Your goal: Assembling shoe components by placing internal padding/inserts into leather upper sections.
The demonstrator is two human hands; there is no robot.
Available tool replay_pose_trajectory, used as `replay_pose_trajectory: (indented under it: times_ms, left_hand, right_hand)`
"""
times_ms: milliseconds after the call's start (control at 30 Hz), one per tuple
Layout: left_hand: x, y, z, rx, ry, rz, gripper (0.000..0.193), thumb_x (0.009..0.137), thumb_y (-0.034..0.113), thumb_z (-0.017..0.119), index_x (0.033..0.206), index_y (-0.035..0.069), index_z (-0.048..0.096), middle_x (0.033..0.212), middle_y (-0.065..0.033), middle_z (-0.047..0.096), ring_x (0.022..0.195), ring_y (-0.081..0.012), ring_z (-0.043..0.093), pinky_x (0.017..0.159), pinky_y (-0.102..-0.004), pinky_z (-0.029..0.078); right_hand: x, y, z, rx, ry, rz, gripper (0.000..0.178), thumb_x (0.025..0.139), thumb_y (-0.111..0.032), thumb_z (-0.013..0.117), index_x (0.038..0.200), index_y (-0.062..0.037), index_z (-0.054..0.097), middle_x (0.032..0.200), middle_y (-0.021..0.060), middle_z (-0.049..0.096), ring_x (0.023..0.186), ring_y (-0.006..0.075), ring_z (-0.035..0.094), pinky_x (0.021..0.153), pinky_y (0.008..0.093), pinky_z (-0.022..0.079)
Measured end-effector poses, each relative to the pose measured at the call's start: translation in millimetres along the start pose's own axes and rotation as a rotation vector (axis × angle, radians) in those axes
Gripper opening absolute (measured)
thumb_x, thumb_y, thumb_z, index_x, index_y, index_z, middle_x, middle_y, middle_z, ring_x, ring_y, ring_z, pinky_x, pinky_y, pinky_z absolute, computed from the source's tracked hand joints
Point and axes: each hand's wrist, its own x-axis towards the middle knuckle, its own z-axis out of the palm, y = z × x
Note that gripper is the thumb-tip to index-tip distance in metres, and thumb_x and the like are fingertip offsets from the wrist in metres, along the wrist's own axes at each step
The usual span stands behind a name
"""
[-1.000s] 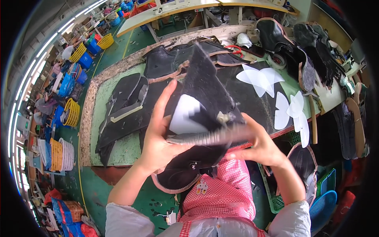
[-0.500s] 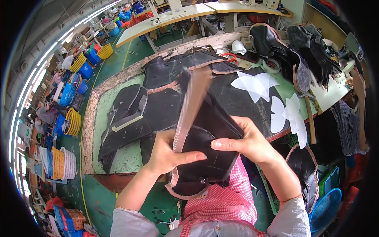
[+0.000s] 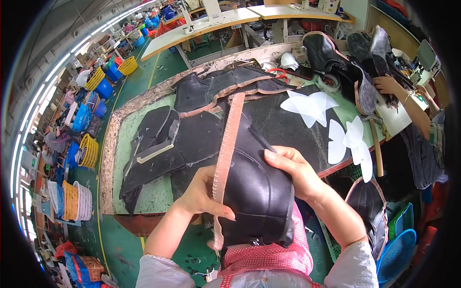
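Observation:
Between my two hands is a black leather boot upper (image 3: 257,187) with a tan strip, whip-stitched in pale thread, along its left edge. My left hand (image 3: 204,194) is closed on that stitched edge, its thumb lying over the front of the leather. At the opposite edge, my right hand (image 3: 295,173) grips the upper with the thumb on top. The smooth, glossy side faces up, and the lower end hangs over my red checked apron (image 3: 300,235). Some fingers of both hands are hidden behind the leather.
Ahead stands a green-topped workbench (image 3: 156,197) with flat black pieces (image 3: 197,134), more uppers (image 3: 221,84) and white butterfly-shaped sheets (image 3: 309,108). A hammer (image 3: 377,149) rests near its right edge. At far right, a co-worker's hand (image 3: 388,85) touches dark pieces. A blue basket (image 3: 396,254) sits low right.
The upper has turned in my hands, so its glossy outer side now shows and the tan strip stands still. My right hand has moved slightly up. A co-worker's arms have appeared at the right.

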Motion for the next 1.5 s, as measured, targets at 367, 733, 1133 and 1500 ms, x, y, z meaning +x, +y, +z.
replay_pose_trajectory:
  times_ms: [367, 733, 1133, 1500]
  left_hand:
    - [15.7, 8.1, 2.3, 0.062, 0.01, 0.122, 0.054, 0.052, 0.023, 0.098, 0.093, 0.002, 0.071, 0.091, -0.0014, 0.07, 0.083, -0.0099, 0.064, 0.076, -0.0264, 0.049]
    - [31.8, 1.1, 14.3, -0.192, 0.331, -0.161, 0.03, 0.101, 0.033, 0.054, 0.107, 0.005, 0.061, 0.088, 0.0076, 0.056, 0.078, -0.0005, 0.049, 0.064, -0.019, 0.037]
    - [49.2, 11.5, -39.5, -0.533, 0.845, 0.289, 0.035, 0.094, 0.047, 0.06, 0.097, 0.012, 0.064, 0.078, -0.0018, 0.061, 0.06, -0.013, 0.058, 0.06, -0.0248, 0.052]
    - [-2.4, -34.5, -89.4, 1.391, 1.037, 0.364, 0.08, 0.084, 0.025, 0.077, 0.148, 0.001, 0.035, 0.148, -0.0183, 0.038, 0.138, -0.0304, 0.036, 0.115, -0.0431, 0.028]
  right_hand:
    - [24.1, -9.0, 1.1, -0.013, -0.042, 0.178, 0.026, 0.097, -0.025, 0.061, 0.11, -0.0023, 0.063, 0.098, 0.0046, 0.069, 0.082, 0.0088, 0.066, 0.073, 0.0221, 0.055]
    - [31.7, -17.1, -25.1, -0.111, 0.176, -0.139, 0.017, 0.096, -0.023, 0.066, 0.099, -0.0068, 0.063, 0.091, -0.0022, 0.066, 0.08, 0.0026, 0.06, 0.073, 0.0192, 0.05]
    - [14.7, -60.5, -42.4, -0.619, -0.392, 0.219, 0.096, 0.076, -0.067, 0.069, 0.139, -0.0009, 0.042, 0.131, 0.0203, 0.057, 0.12, 0.0303, 0.057, 0.106, 0.042, 0.04]
    - [14.4, -7.7, -109.0, -1.031, 0.211, 0.119, 0.056, 0.09, -0.029, 0.071, 0.133, -0.0004, 0.05, 0.127, 0.0171, 0.061, 0.096, 0.0188, 0.065, 0.084, 0.0323, 0.053]
